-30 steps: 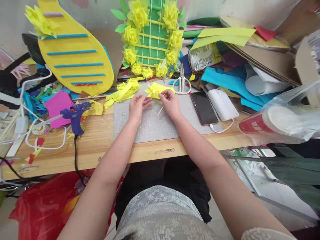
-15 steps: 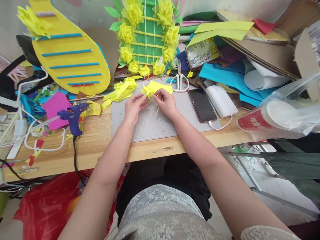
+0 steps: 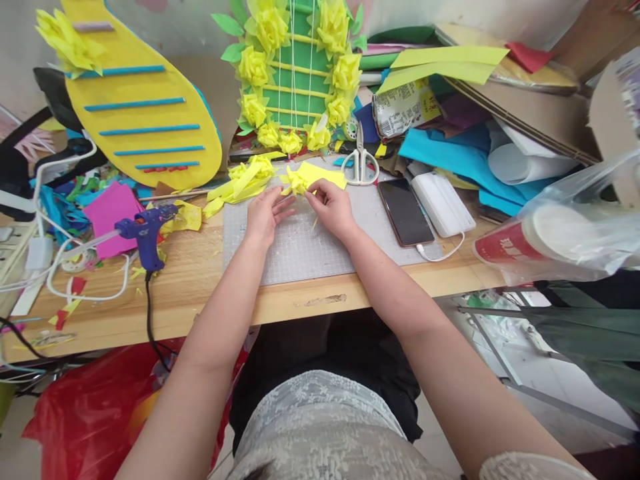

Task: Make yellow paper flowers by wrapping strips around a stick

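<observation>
Over the grey cutting mat (image 3: 290,257), my right hand (image 3: 331,207) pinches a yellow paper flower (image 3: 298,180) from its right side. A thin pale stick (image 3: 315,223) sticks out below those fingers. Close on the flower's left is my left hand (image 3: 264,215), its fingers spread and holding nothing; whether a fingertip brushes a petal I cannot tell. A flat yellow paper piece (image 3: 326,175) lies just behind the flower. More folded yellow paper strips (image 3: 245,181) are heaped beyond my left hand.
White-handled scissors (image 3: 360,163), a phone (image 3: 406,212) and a cabled white power bank (image 3: 443,203) sit to the right. A blue glue gun (image 3: 146,233) stands left. Behind are a yellow guitar-like cutout (image 3: 150,120) and a green flowered panel (image 3: 300,73). A bagged cup (image 3: 520,237) stands far right.
My left hand has drawn slightly left, away from the flower, with its fingers more spread. My right hand keeps its pinch in nearly the same place.
</observation>
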`<state>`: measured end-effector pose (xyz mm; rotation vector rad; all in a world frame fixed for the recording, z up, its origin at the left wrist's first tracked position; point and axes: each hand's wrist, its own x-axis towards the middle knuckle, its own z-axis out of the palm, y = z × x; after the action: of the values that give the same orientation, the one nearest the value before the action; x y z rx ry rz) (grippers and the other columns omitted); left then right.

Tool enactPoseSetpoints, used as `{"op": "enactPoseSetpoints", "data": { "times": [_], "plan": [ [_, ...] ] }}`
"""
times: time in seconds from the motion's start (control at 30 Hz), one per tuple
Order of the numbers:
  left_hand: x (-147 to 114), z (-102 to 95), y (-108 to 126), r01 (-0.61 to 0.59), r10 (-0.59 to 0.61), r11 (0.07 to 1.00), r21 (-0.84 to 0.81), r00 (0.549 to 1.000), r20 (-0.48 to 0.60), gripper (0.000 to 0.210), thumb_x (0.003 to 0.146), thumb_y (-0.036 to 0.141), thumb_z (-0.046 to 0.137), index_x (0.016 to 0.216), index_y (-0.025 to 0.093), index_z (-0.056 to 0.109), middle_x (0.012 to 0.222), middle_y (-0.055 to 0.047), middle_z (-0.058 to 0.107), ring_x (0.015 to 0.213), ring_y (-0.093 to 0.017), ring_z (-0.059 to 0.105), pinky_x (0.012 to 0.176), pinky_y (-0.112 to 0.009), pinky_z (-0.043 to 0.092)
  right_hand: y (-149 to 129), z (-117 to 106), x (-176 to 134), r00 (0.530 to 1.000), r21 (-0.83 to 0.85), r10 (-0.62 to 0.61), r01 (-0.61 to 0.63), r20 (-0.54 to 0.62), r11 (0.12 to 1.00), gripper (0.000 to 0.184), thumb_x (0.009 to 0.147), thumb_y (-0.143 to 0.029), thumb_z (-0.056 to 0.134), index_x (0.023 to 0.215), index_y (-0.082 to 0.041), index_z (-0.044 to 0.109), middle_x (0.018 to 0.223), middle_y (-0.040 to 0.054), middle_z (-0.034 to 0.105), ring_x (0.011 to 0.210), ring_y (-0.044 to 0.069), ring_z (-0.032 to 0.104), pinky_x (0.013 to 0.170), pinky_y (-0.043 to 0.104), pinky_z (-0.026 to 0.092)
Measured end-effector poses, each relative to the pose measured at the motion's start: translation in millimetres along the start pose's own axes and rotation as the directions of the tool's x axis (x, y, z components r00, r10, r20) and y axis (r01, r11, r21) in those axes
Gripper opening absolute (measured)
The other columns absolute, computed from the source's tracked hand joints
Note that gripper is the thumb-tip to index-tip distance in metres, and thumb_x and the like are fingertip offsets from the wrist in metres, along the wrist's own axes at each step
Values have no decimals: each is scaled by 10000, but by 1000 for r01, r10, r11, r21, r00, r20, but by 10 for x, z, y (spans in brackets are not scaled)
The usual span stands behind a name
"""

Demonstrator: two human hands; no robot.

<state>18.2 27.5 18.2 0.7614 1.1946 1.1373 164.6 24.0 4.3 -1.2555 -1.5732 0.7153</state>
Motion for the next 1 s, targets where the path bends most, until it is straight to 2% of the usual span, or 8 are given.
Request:
{"op": "enactPoseSetpoints", "data": {
  "times": [0.1, 0.23, 0.37, 0.6, 0.87, 1.0],
  "plan": [
    [-13, 21, -7, -30, 30, 999, 29, 1000, -5, 226, 793, 331, 565, 962, 182, 575, 1044, -81, 682, 965, -202, 667, 728, -294, 558, -18, 3, -8, 1000, 9, -8, 8, 16, 1000, 84, 778, -216, 575, 701, -200, 544, 593, -46, 423, 573, 91, 374, 627, 253, 318],
    [-4, 64, -57, -103, 106, 993, 50, 992, -69, 240, 716, 188, 644, 943, 171, 569, 990, -63, 692, 899, -176, 680, 705, -261, 555, -13, 17, -13, 999, 9, -24, 24, 25, 1000, 72, 780, -219, 570, 712, -203, 552, 596, -43, 432, 571, 92, 379, 629, 253, 323],
    [42, 85, -119, -185, 196, 978, 93, 973, -123, 190, 713, 104, 596, 893, 158, 565, 923, -49, 698, 832, -154, 687, 662, -239, 551, 3, 32, -17, 999, -7, -41, 42, 30, 999, 84, 790, -245, 549, 718, -203, 541, 579, -48, 416, 554, 91, 373, 613, 251, 325],
    [91, 46, -189, -352, 384, 901, 254, 919, -87, 125, 739, 170, 578, 861, 170, 605, 868, -46, 697, 840, -178, 687, 629, -235, 545, 13, 35, -7, 998, 60, 54, -55, 14, 997, 97, 764, -239, 555, 693, -199, 503, 552, -61, 397, 538, 80, 348, 575, 237, 308],
    [114, 40, -206, -408, 437, 878, 250, 897, -73, 114, 719, 177, 593, 830, 162, 615, 830, -36, 694, 730, -143, 678, 543, -189, 507, -2, 39, 6, 996, 158, 84, -87, 27, 984, 91, 728, -193, 558, 670, -178, 490, 547, -68, 392, 529, 64, 345, 545, 222, 287],
    [148, 20, -215, -452, 484, 849, 274, 873, -58, 125, 709, 154, 589, 825, 167, 632, 792, -19, 672, 677, -115, 650, 514, -168, 481, -45, 34, 2, 993, 166, 82, -96, 87, 982, 88, 717, -166, 550, 663, -171, 481, 543, -70, 390, 523, 60, 339, 528, 215, 279]
  ]
}}
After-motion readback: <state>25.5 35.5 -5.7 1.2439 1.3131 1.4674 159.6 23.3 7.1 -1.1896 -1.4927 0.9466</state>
